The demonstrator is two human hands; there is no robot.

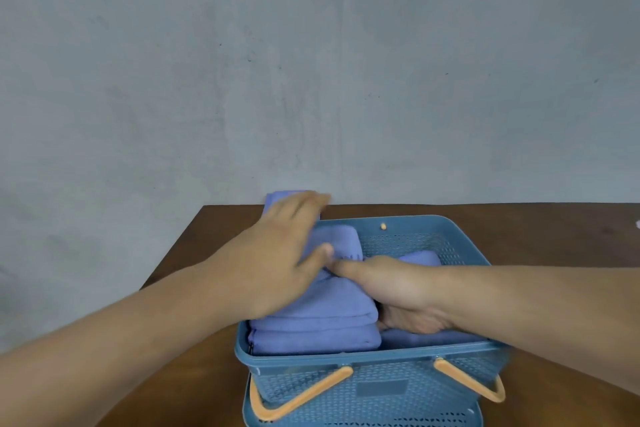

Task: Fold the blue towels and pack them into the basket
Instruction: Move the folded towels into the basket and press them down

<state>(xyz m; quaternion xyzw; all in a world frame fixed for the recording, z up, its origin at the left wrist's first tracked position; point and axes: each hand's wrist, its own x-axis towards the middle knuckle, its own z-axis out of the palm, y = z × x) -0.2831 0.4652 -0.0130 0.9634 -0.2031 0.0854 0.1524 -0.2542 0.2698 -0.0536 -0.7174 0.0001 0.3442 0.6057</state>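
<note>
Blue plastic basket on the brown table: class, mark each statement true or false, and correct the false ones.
1. The blue perforated plastic basket stands on a brown wooden table. True.
2. The basket is empty. False: folded blue towels lie stacked inside it.
3. The basket's handles are orange. True.
4. Both hands are away from the basket. False: the left hand grips a towel at the far-left corner, and the right hand reaches inside beside the stack.
</note>
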